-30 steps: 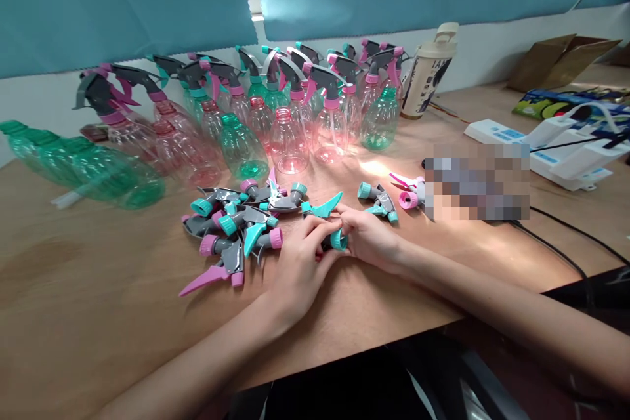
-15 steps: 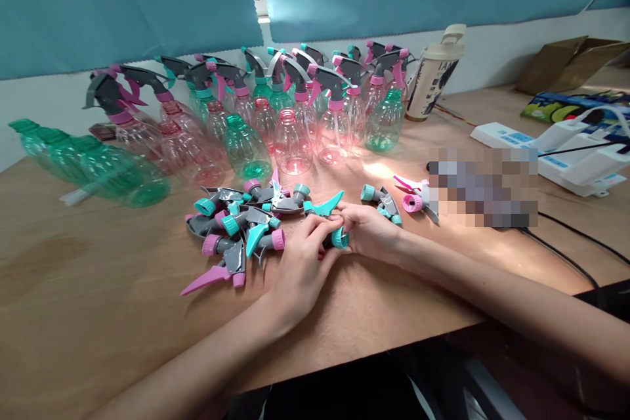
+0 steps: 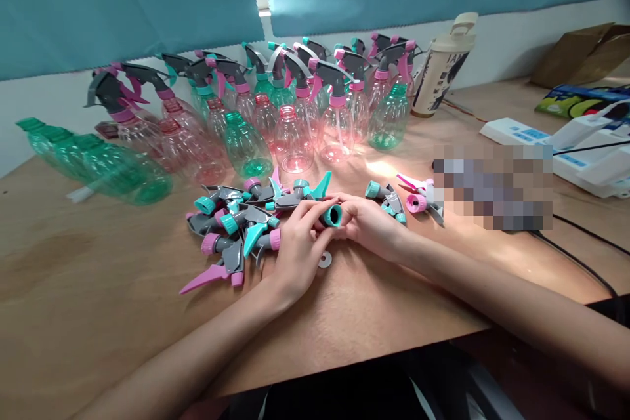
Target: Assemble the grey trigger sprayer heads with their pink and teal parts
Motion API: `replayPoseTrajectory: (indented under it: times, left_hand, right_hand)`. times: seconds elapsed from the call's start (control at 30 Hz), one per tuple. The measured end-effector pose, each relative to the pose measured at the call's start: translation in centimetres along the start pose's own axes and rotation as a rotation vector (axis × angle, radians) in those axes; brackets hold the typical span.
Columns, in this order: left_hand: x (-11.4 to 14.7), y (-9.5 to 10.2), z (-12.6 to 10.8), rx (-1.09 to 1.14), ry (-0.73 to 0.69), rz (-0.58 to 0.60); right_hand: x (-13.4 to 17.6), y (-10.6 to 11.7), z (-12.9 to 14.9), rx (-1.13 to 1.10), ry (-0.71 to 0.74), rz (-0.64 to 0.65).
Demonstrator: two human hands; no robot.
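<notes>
Between my two hands is a grey spray head with a teal collar (image 3: 333, 215), its round opening facing toward me and to the right. Its teal trigger sticks up behind my fingers. My left hand (image 3: 301, 246) is closed around it from the left, fingers over the collar. From the right, my right hand (image 3: 365, 220) is closed on its hidden rear part. A small white ring washer (image 3: 324, 259) lies on the table just below my hands. Left of them is a pile of loose grey spray heads (image 3: 233, 252) with pink or teal parts.
Behind stand several pink and green clear bottles (image 3: 294, 144), many with spray heads fitted. Green bottles (image 3: 115, 167) lean at the left. Two spray heads (image 3: 388, 200) lie right of my hands. Further right are a tumbler (image 3: 440, 72), a white power strip (image 3: 516, 134) and cables.
The collar has turned so its opening shows more, and the spray head has risen slightly. A white ring washer now shows on the table below my hands. The view has shifted a little.
</notes>
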State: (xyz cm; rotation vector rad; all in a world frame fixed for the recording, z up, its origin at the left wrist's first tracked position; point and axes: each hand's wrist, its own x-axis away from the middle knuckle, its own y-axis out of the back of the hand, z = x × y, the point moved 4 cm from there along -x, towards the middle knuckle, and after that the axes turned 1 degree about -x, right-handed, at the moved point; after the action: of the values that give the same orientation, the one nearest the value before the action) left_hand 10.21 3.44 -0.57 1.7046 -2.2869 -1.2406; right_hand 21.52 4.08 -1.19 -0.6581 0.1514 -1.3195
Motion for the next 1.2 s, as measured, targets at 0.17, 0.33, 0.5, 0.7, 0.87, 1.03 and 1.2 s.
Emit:
replayPoseTrajectory:
  times: [0.17,0.33,0.5,0.7,0.87,1.03,1.2]
  left_hand:
    - [0.6,1.4,-0.8,-0.013,-0.053,-0.189]
    - [0.9,1.9,-0.7,0.013,-0.088,-0.272]
    - [0.7,2.5,-0.7,-0.003,-0.11,-0.321]
    - [0.8,2.9,-1.2,-0.084,-0.185,-0.319]
    - [0.8,2.7,-1.0,-0.091,-0.2,-0.295]
    - [0.7,2.8,-0.8,-0.104,-0.187,-0.289]
    - [0.7,2.8,-0.7,-0.088,-0.16,-0.283]
  right_hand:
    - [2.1,0.7,1.2,0.129,0.119,-0.008]
    - [4.8,1.0,0.5,0.796,0.254,0.008]
    - [4.5,-0.1,-1.0,1.303,0.43,0.205]
    - [1.9,0.2,-0.1,1.299,0.306,0.364]
    - [0.8,-0.7,0.5,1.268,0.232,0.463]
    - [0.1,-1.0,0.5,1.181,0.198,0.547]
    - [-0.1,0.1,1.2,1.056,0.148,0.514]
